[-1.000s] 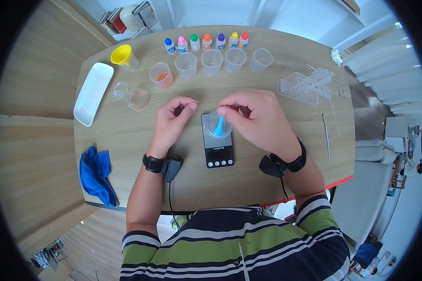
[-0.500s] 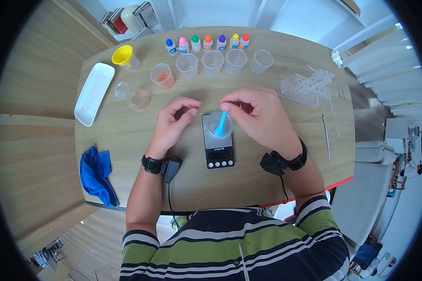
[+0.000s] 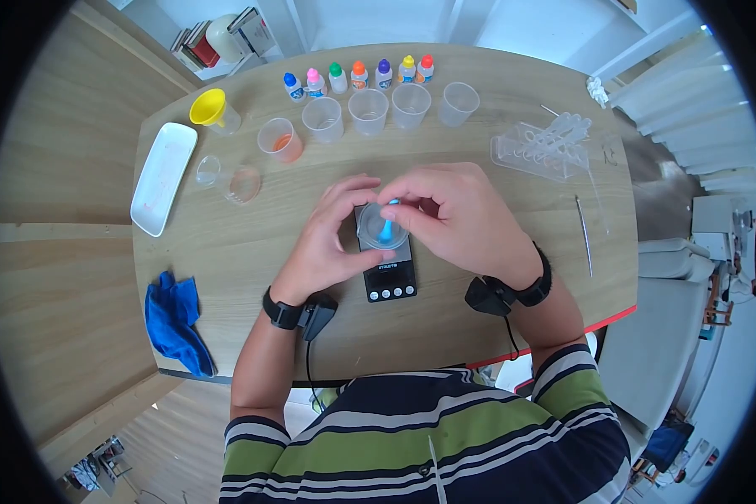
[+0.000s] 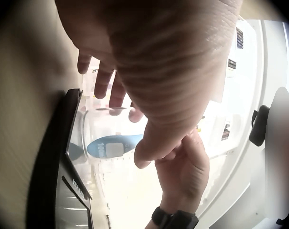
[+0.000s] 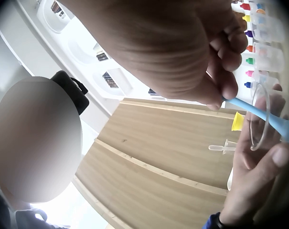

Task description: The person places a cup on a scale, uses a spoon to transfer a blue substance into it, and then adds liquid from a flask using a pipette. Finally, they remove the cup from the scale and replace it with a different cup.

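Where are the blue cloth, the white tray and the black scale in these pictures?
Blue cloth [image 3: 173,323]: head view, on its crumpled middle.
White tray [image 3: 162,179]: head view, on its inner floor.
Black scale [image 3: 391,278]: head view, on its dark panel, just above the round buttons.

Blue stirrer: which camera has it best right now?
Left wrist view: the blue stirrer's broad end is large, its printed marks visible through the clear cup. Right wrist: handle pinched by the right hand, broad end cropped. Head: small, partly hidden by fingers.
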Motion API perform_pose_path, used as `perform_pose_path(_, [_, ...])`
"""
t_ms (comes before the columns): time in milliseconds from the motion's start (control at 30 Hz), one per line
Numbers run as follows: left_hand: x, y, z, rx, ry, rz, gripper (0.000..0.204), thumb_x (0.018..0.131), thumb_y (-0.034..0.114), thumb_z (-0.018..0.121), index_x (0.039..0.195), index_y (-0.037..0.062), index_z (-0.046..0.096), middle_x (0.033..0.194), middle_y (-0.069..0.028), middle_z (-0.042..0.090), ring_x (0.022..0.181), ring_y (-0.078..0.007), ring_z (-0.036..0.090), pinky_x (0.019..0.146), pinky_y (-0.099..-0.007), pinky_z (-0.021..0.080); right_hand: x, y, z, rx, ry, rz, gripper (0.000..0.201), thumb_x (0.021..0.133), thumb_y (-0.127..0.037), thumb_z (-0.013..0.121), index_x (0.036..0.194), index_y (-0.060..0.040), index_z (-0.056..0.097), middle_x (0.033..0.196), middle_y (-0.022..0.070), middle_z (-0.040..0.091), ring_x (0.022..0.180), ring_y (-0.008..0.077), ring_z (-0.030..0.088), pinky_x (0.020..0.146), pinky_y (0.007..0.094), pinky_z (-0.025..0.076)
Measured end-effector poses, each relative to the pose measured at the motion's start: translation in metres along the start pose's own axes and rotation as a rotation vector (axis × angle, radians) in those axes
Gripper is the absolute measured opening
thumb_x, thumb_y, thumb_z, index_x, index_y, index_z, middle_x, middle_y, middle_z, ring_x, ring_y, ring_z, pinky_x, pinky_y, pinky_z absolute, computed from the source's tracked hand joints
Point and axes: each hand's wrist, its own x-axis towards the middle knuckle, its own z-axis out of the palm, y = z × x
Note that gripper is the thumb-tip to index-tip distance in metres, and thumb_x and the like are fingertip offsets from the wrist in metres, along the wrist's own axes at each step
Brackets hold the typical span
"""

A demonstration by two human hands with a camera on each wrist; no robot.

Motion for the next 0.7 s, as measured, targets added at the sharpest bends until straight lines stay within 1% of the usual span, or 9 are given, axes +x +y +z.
perform_pose_path(67, [-0.002, -0.003, 0.001, -0.017, 0.023, 0.005, 0.074, 0.069, 0.015, 0.097, 0.137, 0.0109, 0.066, 0.149, -0.0142, 0.061, 0.144, -0.0373, 0.054, 0.123, -0.0499, 0.041, -0.001, -0.001, 0.0, -0.004, -0.02, -0.007, 0.009, 0.093, -0.009, 0.076, 0.101, -0.0055, 0.08, 0.079, 0.0118, 0.074, 0.064, 0.0277, 0.067, 0.06, 0.0377, 0.051])
perform_pose_path(133, [-0.001, -0.003, 0.0, 0.106, 0.012, 0.1, 0.075, 0.069, 0.009, 0.092, 0.139, 0.0097, 0.064, 0.144, -0.0128, 0.066, 0.139, -0.0348, 0.059, 0.124, -0.0519, 0.038, -0.001, 0.0, 0.001, 0.007, -0.019, -0.012, 0.009, 0.093, -0.009, 0.076, 0.1, -0.0054, 0.079, 0.078, 0.0117, 0.073, 0.064, 0.0274, 0.067, 0.06, 0.0373, 0.051])
perform_pose_path(167, [0.0, 0.0, 0.0, 0.107, 0.014, 0.101, 0.075, 0.069, 0.009, 0.092, 0.139, 0.0097, 0.064, 0.144, -0.0128, 0.066, 0.139, -0.0348, 0.059, 0.124, -0.0519, 0.038, -0.002, 0.001, 0.001, 0.018, -0.016, -0.017, 0.008, 0.093, -0.009, 0.076, 0.099, -0.0052, 0.079, 0.077, 0.0116, 0.073, 0.063, 0.0271, 0.067, 0.059, 0.037, 0.051])
perform_pose_path(233, [0.0, 0.008, 0.001, 0.266, 0.096, 0.164, 0.065, 0.068, 0.011, 0.093, 0.127, 0.0121, 0.067, 0.13, -0.01, 0.071, 0.127, -0.0343, 0.065, 0.122, -0.0568, 0.041, -0.002, -0.002, -0.001, 0.017, -0.016, -0.02, 0.008, 0.093, -0.009, 0.076, 0.099, -0.0051, 0.078, 0.076, 0.0115, 0.073, 0.063, 0.0267, 0.067, 0.059, 0.0363, 0.051])
perform_pose_path(367, [-0.001, 0.007, -0.003, 0.321, 0.148, 0.218, 0.067, 0.068, 0.011, 0.093, 0.129, 0.0117, 0.066, 0.127, -0.0088, 0.073, 0.122, -0.0326, 0.068, 0.122, -0.0597, 0.04, -0.006, -0.007, -0.001, -0.009, -0.038, -0.026, 0.01, 0.091, -0.006, 0.078, 0.101, -0.0053, 0.077, 0.075, 0.0112, 0.072, 0.063, 0.0258, 0.067, 0.058, 0.035, 0.05])
perform_pose_path(400, [-0.002, 0.006, -0.004, 0.332, 0.16, 0.232, 0.068, 0.067, 0.009, 0.091, 0.13, 0.0107, 0.065, 0.129, -0.0106, 0.073, 0.123, -0.034, 0.067, 0.12, -0.0572, 0.041, -0.007, -0.007, -0.001, -0.007, -0.037, -0.027, 0.01, 0.091, -0.006, 0.078, 0.101, -0.0053, 0.077, 0.075, 0.0112, 0.072, 0.063, 0.0258, 0.067, 0.058, 0.035, 0.05])
perform_pose_path(433, [-0.002, 0.005, -0.005, 0.343, 0.172, 0.246, 0.07, 0.066, 0.007, 0.09, 0.131, 0.0098, 0.064, 0.131, -0.0124, 0.073, 0.123, -0.0354, 0.067, 0.119, -0.0547, 0.043, -0.007, -0.007, -0.001, -0.02, -0.01, -0.089, 0.011, 0.09, -0.005, 0.078, 0.101, -0.0057, 0.076, 0.077, 0.0108, 0.072, 0.063, 0.0259, 0.067, 0.058, 0.0354, 0.051])
perform_pose_path(567, [-0.001, 0.004, -0.004, 0.295, 0.219, 0.255, 0.07, 0.067, 0.005, 0.089, 0.132, 0.0098, 0.063, 0.132, -0.013, 0.073, 0.125, -0.0355, 0.065, 0.115, -0.0518, 0.046, -0.008, -0.014, -0.004, -0.097, 0.071, -0.241, 0.015, 0.088, -0.002, 0.078, 0.102, -0.0072, 0.076, 0.082, 0.0092, 0.071, 0.065, 0.027, 0.067, 0.059, 0.0378, 0.051])
perform_pose_path(700, [-0.002, 0.003, -0.003, 0.276, 0.244, 0.237, 0.069, 0.07, 0.003, 0.089, 0.133, 0.009, 0.063, 0.134, -0.0138, 0.072, 0.127, -0.0345, 0.064, 0.112, -0.0484, 0.049, -0.01, -0.022, -0.008, -0.194, 0.1, -0.293, 0.017, 0.086, -0.001, 0.078, 0.102, -0.0074, 0.076, 0.084, 0.0081, 0.07, 0.068, 0.0285, 0.068, 0.06, 0.0394, 0.052])
